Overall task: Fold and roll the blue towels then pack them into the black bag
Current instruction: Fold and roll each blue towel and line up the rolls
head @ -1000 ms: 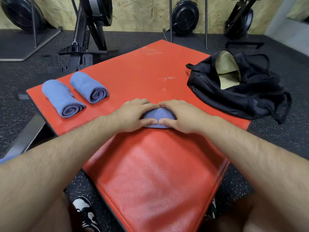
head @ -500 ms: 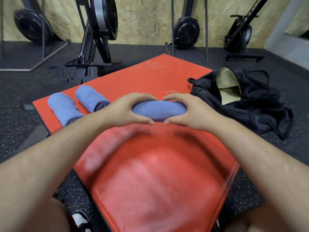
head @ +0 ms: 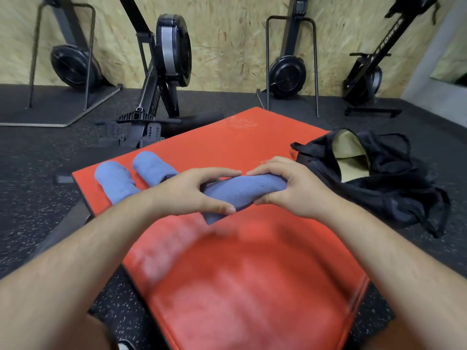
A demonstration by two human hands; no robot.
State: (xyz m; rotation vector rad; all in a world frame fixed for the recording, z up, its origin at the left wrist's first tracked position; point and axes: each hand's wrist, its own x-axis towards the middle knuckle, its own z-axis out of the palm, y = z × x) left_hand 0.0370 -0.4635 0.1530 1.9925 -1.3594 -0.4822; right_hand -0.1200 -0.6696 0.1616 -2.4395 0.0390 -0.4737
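A rolled blue towel (head: 240, 192) is held above the red mat (head: 242, 286), tilted with its right end higher. My left hand (head: 192, 193) grips its lower left end and my right hand (head: 285, 188) grips its upper right end. Two more rolled blue towels lie side by side on the mat's left corner, one (head: 115, 181) nearer the edge and the other (head: 151, 166) partly hidden behind my left hand. The black bag (head: 386, 183) lies on the floor at the mat's right edge, its mouth open and showing a pale yellow lining.
Dark speckled rubber flooring (head: 38, 198) surrounds the mat. A rowing machine (head: 161, 79) stands just behind the mat's far left edge. More rowers (head: 288, 72) lean upright against the chipboard wall. A shoe tip (head: 125, 346) shows at the bottom.
Both hands lifted the rolled towel off the mat and raised it, then tilted it and carried it slightly right toward the bag. The camera view tipped upward.
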